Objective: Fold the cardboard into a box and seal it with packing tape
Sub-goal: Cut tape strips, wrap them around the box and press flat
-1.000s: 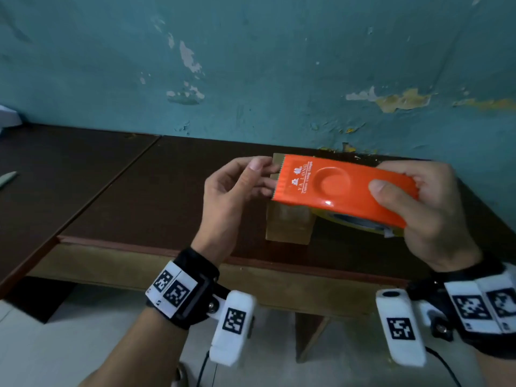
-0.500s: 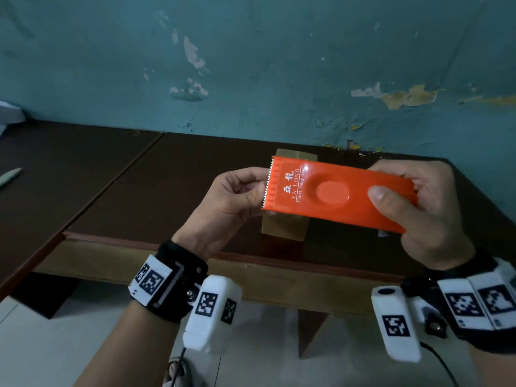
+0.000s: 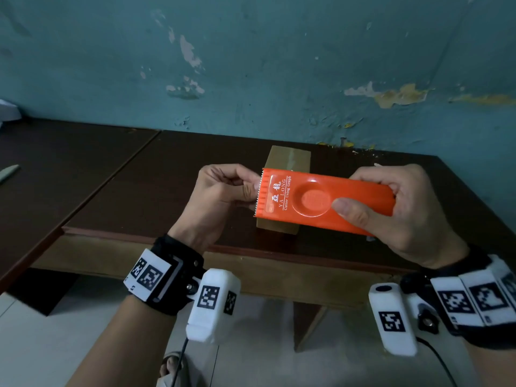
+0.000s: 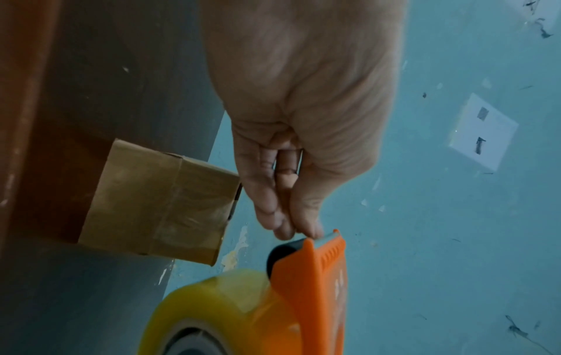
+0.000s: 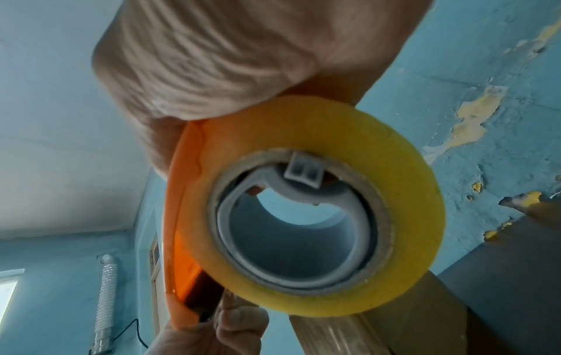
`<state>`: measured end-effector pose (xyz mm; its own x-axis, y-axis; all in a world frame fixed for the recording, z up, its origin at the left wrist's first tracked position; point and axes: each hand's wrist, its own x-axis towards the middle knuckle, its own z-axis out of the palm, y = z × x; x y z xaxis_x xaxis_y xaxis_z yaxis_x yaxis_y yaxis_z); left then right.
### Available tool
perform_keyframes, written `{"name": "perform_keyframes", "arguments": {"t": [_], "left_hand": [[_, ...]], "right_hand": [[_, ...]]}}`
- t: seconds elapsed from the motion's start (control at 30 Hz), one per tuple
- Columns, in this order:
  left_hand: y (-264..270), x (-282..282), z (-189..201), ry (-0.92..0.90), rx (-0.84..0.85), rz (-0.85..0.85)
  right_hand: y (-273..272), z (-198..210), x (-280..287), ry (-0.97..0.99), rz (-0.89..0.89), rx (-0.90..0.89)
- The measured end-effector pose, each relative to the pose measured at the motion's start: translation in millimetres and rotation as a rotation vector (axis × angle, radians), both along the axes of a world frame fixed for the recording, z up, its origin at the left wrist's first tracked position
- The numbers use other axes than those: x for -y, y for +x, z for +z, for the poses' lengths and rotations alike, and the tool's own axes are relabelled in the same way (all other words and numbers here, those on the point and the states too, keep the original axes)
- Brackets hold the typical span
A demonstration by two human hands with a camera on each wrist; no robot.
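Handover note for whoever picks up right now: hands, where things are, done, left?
Right hand grips the orange tape dispenser, held above the table edge, yellowish tape roll loaded.
Left hand pinches at the dispenser's serrated cutter end, apparently at the tape end; the tape itself is not visible there.
Cardboard box stands folded on the brown table, untouched, clear tape already across the faces that show.
Left: pull tape out, seal any remaining seam, cut. Hidden sides cannot be judged.

Shabby plain room; peeling teal wall (image 3: 279, 65), dark wooden tables (image 3: 173, 174), tiled floor (image 3: 55, 331)
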<state>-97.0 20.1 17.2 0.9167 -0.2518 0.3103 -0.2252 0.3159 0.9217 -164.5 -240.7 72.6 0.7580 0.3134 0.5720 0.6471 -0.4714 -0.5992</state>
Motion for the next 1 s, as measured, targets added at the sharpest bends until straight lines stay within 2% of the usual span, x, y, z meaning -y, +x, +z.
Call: {"name": "perform_keyframes", "arguments": {"t": [0.43,1.0], "left_hand": [[2.7,-7.2,0.4,0.093,0.087,0.054],[-3.4,1.3,1.5,0.027,0.096,0.097]], "right_hand": [[5.9,-1.6,1.7,-0.041,0.013,-0.032],[5.7,-1.6,4.3,-0.008,0.0,-0.041]]}}
